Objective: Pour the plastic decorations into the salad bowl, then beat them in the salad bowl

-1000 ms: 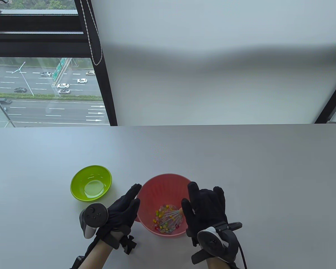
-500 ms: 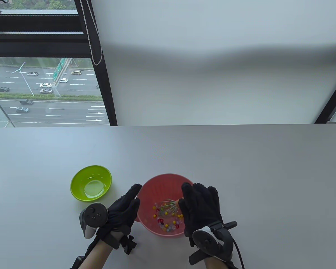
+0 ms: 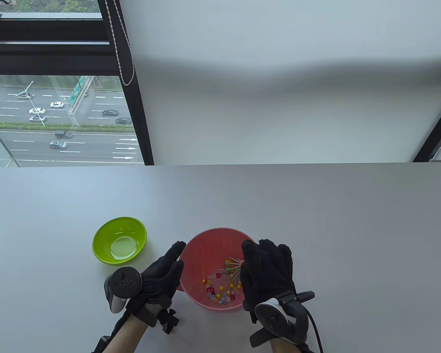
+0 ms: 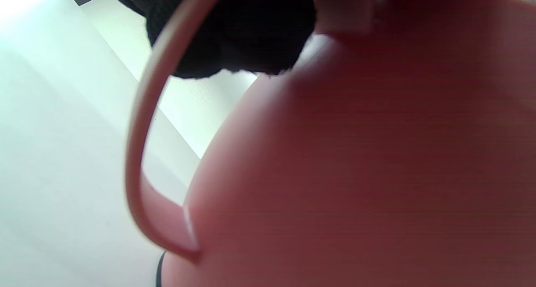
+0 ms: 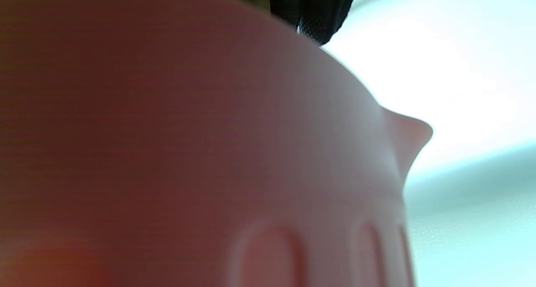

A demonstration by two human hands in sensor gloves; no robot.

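Observation:
The pink salad bowl (image 3: 205, 235) stands on the table near its front edge, with small colourful plastic decorations (image 3: 220, 290) scattered over its bottom. My right hand (image 3: 266, 268) hovers over the bowl's right rim and grips a wire whisk (image 3: 232, 267). Only the whisk's wire head shows, down among the beads; the handle is hidden under the glove. My left hand (image 3: 165, 272) lies with straight fingers against the bowl's left outer wall. Both wrist views are filled by the blurred pink bowl wall (image 4: 356, 153) (image 5: 167, 132), with black glove fingertips (image 4: 234, 32) at the top.
An empty lime green bowl (image 3: 119, 241) sits to the left of the pink bowl, a little beyond my left hand. The grey table (image 3: 316, 220) stretches away to a white wall, with a window at the back left.
The whisk head has swept from the near part of the bowl to its far right side, and the beads have spread. My right hand shifted with it. The left hand stayed put.

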